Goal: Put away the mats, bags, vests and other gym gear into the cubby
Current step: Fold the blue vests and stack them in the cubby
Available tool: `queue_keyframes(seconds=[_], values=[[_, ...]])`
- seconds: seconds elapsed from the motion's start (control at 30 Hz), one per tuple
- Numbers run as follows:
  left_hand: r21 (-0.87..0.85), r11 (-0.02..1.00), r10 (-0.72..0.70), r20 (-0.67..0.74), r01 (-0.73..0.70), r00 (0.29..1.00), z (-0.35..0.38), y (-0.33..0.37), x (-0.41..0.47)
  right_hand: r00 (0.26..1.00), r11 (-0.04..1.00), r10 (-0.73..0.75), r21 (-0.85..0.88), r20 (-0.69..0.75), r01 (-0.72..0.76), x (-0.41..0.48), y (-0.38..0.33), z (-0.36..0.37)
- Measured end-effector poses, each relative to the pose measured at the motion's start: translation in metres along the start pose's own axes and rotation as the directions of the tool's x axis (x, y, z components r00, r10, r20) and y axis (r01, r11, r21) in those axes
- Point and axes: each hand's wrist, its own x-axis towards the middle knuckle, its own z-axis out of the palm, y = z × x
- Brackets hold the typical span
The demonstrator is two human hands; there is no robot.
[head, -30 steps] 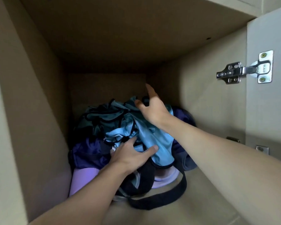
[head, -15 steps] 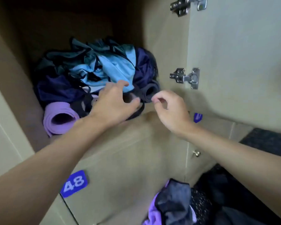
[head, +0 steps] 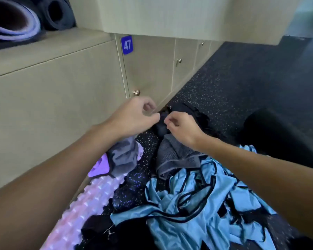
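Black bag [head: 186, 109] sits on floor [head: 242, 83] by locker base [head: 152, 78], just beyond both hands, nearer right hand [head: 182, 128]. Left hand [head: 134, 118] is loosely curled and empty. Right thumb and forefinger are nearly pinched; grip on fabric can't be told. Blue vests [head: 197, 204] are heaped behind the wrists.

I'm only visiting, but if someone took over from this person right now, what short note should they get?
Left hand: loosely curled, holding nothing visible.
Right hand: fingers curled right at the black bag; whether it grips is unclear.
Done: purple mat and dark mat lie rolled in the cubby.
Left, all on the floor: blue vests, grey cloth, pink ridged roller and the bag.
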Motion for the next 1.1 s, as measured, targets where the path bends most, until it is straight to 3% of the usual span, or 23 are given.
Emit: queue_keyframes(seconds=[0.1, 0.23, 0.37, 0.43, 0.53, 0.63, 0.8, 0.9, 1.1], values=[[-0.004, 1.000, -0.026, 0.118, 0.026, 0.993, 0.051, -0.006, -0.003, 0.979, 0.986, 0.148, -0.097, 0.140, -0.135, -0.036, 0.057, 0.010], [-0.023, 0.997, -0.063, 0.299, 0.073, 0.952, 0.116, -0.016, -0.019, 0.864, 0.940, 0.310, -0.262, 0.397, -0.218, -0.084, 0.119, 0.028], [-0.013, 0.991, -0.117, 0.413, 0.134, 0.903, 0.166, -0.035, -0.044, 0.783, 0.933, 0.358, -0.213, 0.509, -0.288, -0.117, 0.143, 0.043], [0.019, 0.987, -0.145, 0.514, 0.157, 0.845, 0.187, -0.051, -0.057, 0.755, 0.935, 0.349, -0.260, 0.555, -0.240, -0.127, 0.152, 0.047], [0.081, 0.983, -0.175, 0.664, 0.163, 0.727, 0.207, -0.072, -0.076, 0.724, 0.891, 0.341, -0.451, 0.600, -0.047, -0.136, 0.155, 0.049], [0.069, 0.979, -0.185, 0.701, 0.192, 0.689, 0.214, -0.081, -0.084, 0.803, 0.870, 0.276, -0.492, 0.529, 0.025, -0.137, 0.151, 0.051], [-0.141, 0.964, -0.086, 0.642, 0.227, 0.762, 0.210, -0.069, -0.080, 0.940, 0.946, 0.196, -0.305, 0.280, -0.106, -0.126, 0.136, 0.043], [-0.237, 0.959, -0.019, 0.503, 0.159, 0.864, 0.193, -0.059, -0.068, 0.982, 0.990, 0.141, -0.046, 0.123, -0.136, -0.103, 0.115, 0.028], [-0.441, 0.896, 0.008, 0.151, 0.060, 0.989, 0.124, -0.027, -0.039, 0.996, 0.973, 0.035, 0.228, -0.078, -0.017, -0.054, 0.048, -0.010]])
